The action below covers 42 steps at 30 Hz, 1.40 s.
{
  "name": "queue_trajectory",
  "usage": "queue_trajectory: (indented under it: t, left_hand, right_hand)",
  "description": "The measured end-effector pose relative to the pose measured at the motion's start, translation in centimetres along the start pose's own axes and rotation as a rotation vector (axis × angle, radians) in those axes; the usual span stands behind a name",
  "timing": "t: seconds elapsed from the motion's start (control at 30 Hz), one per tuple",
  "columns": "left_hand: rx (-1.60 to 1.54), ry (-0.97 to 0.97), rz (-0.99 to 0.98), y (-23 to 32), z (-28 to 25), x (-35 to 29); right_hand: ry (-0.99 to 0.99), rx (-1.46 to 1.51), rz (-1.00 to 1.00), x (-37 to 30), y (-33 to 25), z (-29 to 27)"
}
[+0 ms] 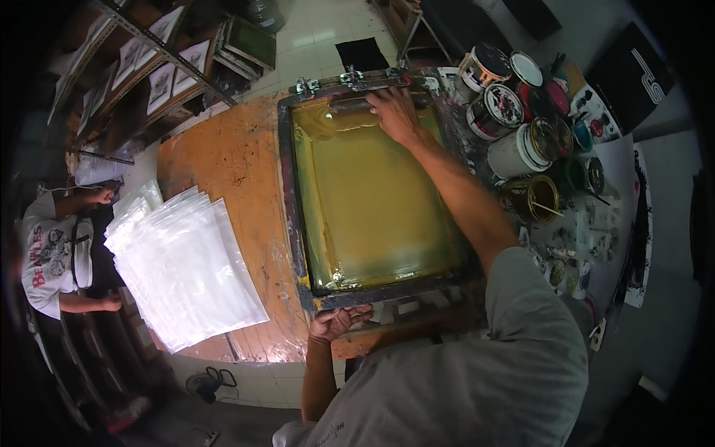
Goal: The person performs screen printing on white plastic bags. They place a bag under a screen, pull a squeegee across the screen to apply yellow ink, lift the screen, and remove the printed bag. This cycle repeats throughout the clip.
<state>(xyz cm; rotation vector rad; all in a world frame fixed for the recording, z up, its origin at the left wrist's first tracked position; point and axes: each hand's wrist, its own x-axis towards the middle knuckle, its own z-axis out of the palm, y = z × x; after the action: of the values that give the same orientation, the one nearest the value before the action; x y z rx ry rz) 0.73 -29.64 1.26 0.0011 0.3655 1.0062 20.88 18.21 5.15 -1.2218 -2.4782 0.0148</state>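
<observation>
A screen printing frame (293,208) with a dark rim and yellowish mesh lies on the table in front of me. At its far end my right hand (395,112) is closed over a squeegee (350,104), a dark bar lying across the mesh. Glossy yellowish ink (320,127) pools near the squeegee and along the mesh edges. My left hand (341,322) grips the near edge of the frame, its fingers partly hidden under the rim. Metal hinge clamps (351,76) hold the frame's far side.
Clear plastic bags (186,268) lie in a fanned stack on the orange-brown table (238,156). Paint cans and tubs (514,153) crowd the right side, one holding a stick. A person (56,249) stands at the left. Racks with printed sheets (141,59) are at the far left.
</observation>
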Motion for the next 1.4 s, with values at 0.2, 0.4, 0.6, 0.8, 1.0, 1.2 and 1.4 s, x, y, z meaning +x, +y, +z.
queue_trajectory:
  t: [0.2,0.4,0.6,0.8,1.0,1.2,1.4]
  left_hand:
    - [0.036,-0.013,-0.029,0.3,-0.9,0.4]
    - [0.014,-0.006,-0.035,0.4,-1.0,0.4]
    - [0.016,-0.05,-0.031,0.6,-0.3,0.6]
    - [0.019,-0.027,-0.006,0.6,0.0,0.5]
    - [0.025,0.012,-0.018,0.5,0.2,0.6]
    - [-0.013,-0.033,-0.008,0.4,-1.0,0.7]
    - [-0.013,-0.062,-0.002,0.5,-1.5,0.7]
  right_hand:
    - [0.069,0.066,0.006,2.4,0.2,0.0]
    - [-0.089,0.078,0.064,3.0,-2.3,-0.2]
    - [-0.189,0.063,0.105,5.4,-6.2,0.6]
    - [-0.232,0.064,0.06,5.6,-6.0,0.7]
    - [-0.021,0.007,0.002,2.4,0.1,0.6]
    - [-0.15,0.051,0.097,1.7,-0.5,-1.5]
    - [-0.066,-0.035,0.116,-0.2,-1.0,-1.3]
